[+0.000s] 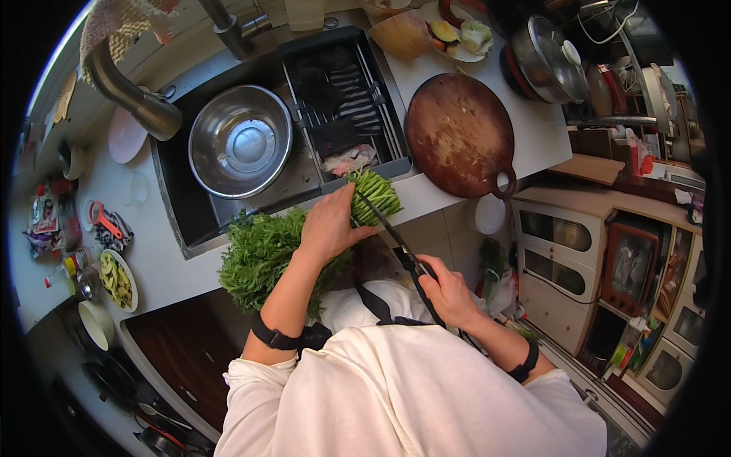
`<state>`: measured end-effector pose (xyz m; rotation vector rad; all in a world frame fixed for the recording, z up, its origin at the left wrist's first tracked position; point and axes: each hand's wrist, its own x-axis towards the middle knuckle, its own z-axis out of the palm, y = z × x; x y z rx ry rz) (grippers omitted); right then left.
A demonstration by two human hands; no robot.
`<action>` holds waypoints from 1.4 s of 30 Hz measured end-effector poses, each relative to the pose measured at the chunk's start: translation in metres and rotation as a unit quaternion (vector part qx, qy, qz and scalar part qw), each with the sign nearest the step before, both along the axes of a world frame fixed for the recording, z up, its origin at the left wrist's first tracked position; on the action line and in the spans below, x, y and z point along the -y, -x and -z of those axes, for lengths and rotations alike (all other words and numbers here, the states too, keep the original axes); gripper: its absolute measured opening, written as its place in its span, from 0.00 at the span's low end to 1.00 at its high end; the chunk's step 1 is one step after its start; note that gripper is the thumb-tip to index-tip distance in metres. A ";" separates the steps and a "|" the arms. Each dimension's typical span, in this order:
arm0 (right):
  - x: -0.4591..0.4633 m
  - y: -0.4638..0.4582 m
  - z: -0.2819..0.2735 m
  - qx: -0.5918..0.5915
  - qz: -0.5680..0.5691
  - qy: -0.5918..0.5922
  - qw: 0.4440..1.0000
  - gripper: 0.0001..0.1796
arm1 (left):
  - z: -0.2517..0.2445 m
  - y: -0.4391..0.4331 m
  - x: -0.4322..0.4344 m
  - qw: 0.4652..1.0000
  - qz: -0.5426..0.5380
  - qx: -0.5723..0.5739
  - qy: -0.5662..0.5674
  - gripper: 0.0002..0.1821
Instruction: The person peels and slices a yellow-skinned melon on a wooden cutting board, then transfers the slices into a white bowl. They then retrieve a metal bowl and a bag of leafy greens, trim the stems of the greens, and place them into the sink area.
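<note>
My left hand grips a big bunch of leafy greens close to its cut stem ends. The frilly leaves spread to the left along the front edge of the counter. In my right hand is the dark handle of a knife. Its narrow blade slants up and left across the stems, beside my left fingers; whether it has entered them I cannot tell. Behind the bunch, a steel mixing bowl stands in the sink, with nothing seen in it but glare.
A drying rack with dark and striped cloths spans the sink's right side. Right of it lies a round wooden cutting board. A lidded pot stands behind. The faucet reaches over from the left, near a plate of sliced vegetables.
</note>
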<state>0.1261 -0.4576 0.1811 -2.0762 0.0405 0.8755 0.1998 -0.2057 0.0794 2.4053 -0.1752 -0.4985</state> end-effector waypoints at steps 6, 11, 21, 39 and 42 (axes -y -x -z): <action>-0.003 -0.002 0.000 0.025 -0.019 0.012 0.999 0.24 | -0.005 0.010 0.007 0.998 -0.027 0.064 0.012 0.50; -0.001 -0.011 -0.003 0.002 -0.023 0.020 1.000 0.23 | -0.007 0.017 0.008 0.993 -0.074 0.051 -0.082 0.51; -0.001 -0.021 -0.011 -0.014 -0.028 0.011 0.999 0.22 | -0.002 0.020 0.007 0.994 -0.061 0.084 -0.016 0.49; 0.001 -0.030 -0.027 -0.072 -0.039 0.022 0.996 0.22 | 0.005 0.044 0.007 0.984 -0.032 0.150 -0.088 0.37; -0.002 -0.032 -0.028 -0.076 -0.054 0.037 0.995 0.23 | 0.010 0.046 0.006 0.983 -0.039 0.160 -0.077 0.37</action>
